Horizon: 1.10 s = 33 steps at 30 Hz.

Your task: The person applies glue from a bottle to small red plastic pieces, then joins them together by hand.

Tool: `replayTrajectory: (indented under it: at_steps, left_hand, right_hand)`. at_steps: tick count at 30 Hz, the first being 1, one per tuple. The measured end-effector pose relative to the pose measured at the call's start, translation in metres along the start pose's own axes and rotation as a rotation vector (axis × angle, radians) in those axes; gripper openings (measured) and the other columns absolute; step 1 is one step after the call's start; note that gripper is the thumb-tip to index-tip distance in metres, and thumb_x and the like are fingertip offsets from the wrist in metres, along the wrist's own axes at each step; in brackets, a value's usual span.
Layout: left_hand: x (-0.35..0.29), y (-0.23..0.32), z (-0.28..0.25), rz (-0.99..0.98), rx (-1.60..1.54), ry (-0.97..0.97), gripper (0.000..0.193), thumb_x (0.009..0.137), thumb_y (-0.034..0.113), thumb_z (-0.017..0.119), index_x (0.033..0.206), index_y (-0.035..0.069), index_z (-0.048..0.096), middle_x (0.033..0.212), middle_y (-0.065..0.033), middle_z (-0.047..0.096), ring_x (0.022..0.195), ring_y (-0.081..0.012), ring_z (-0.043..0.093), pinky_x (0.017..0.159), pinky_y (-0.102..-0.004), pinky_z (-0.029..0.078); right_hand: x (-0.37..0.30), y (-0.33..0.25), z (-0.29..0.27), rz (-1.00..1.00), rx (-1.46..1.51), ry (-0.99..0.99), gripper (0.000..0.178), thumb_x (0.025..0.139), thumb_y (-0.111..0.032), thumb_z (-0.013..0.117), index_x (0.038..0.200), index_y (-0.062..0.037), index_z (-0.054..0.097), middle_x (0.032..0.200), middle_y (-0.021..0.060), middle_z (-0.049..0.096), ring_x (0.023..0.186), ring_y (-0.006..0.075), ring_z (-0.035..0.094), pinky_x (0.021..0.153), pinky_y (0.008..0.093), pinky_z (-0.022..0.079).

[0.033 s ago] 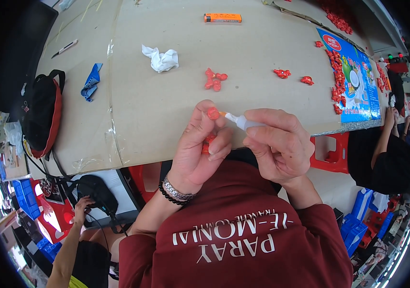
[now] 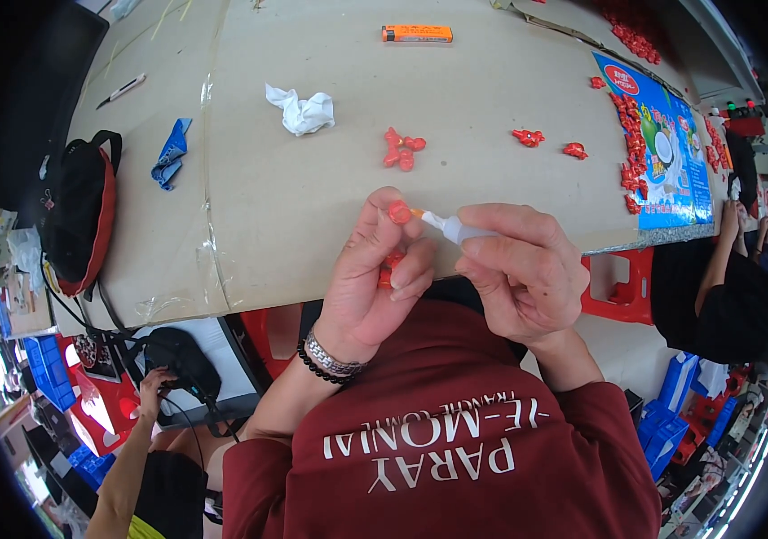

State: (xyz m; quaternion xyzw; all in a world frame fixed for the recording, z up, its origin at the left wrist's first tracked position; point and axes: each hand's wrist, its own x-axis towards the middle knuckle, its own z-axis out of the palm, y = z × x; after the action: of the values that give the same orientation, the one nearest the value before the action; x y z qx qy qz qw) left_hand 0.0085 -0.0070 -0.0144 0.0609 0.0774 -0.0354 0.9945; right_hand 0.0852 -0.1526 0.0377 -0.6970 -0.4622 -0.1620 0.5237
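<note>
My left hand (image 2: 361, 283) pinches a small round red piece (image 2: 400, 212) between thumb and forefinger. More red pieces (image 2: 393, 261) are held under its curled fingers, partly hidden. A small white squeeze bottle (image 2: 458, 228) with a narrow orange-tinged nozzle is gripped in my right hand (image 2: 532, 269). The nozzle points left, its tip at or very near the red piece; I cannot tell whether they touch. Just beyond my hands lies a small cluster of glossy red pieces (image 2: 404, 149). Two more little red figures, one (image 2: 529, 137) and another (image 2: 574, 151), rest farther right.
Crumpled white tissue (image 2: 301, 110), a blue wrapper (image 2: 171, 154), a pen-like cutter (image 2: 122, 91) and an orange box (image 2: 416, 34) lie on the table (image 2: 267, 207). Rows of red pieces line a blue printed sheet (image 2: 667, 148) at right. A black bag (image 2: 83, 216) sits left; other people are nearby.
</note>
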Motion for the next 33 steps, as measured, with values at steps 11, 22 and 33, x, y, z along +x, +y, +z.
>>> replayTrajectory:
  at_steps: [11,22,33]
  left_hand:
    - [-0.0013,-0.0006,0.0014,-0.017,-0.029,0.031,0.014,0.096,0.021,0.053,0.107,0.012,0.051,0.092,-0.0011,0.064,0.054,-0.0078,0.043,0.043,-0.0187,0.033]
    - [-0.0007,-0.0007,-0.0013,0.001,0.004,-0.004,0.014,0.097,0.019,0.052,0.11,0.014,0.051,0.094,-0.0015,0.065,0.054,-0.0082,0.043,0.043,-0.0187,0.033]
    - [-0.0016,-0.0012,0.0035,0.098,0.126,0.016,0.013,0.096,0.016,0.053,0.11,0.015,0.05,0.096,-0.0004,0.065,0.052,-0.0079,0.042,0.043,-0.0187,0.031]
  right_hand:
    - [-0.0005,-0.0003,-0.0003,-0.013,0.036,0.013,0.03,0.066,0.004,0.076,0.091,-0.0045,0.062,0.095,0.014,0.065,0.07,0.0223,0.066,0.055,0.0283,0.054]
    - [-0.001,-0.0001,0.001,-0.023,0.013,0.02,0.031,0.065,0.005,0.075,0.091,-0.0049,0.062,0.095,0.0137,0.065,0.068,0.0218,0.066,0.053,0.0281,0.053]
    - [-0.0013,0.0011,0.0016,-0.052,0.018,0.043,0.028,0.066,0.004,0.075,0.09,-0.0043,0.063,0.095,0.0142,0.065,0.064,0.0202,0.064,0.052,0.0276,0.052]
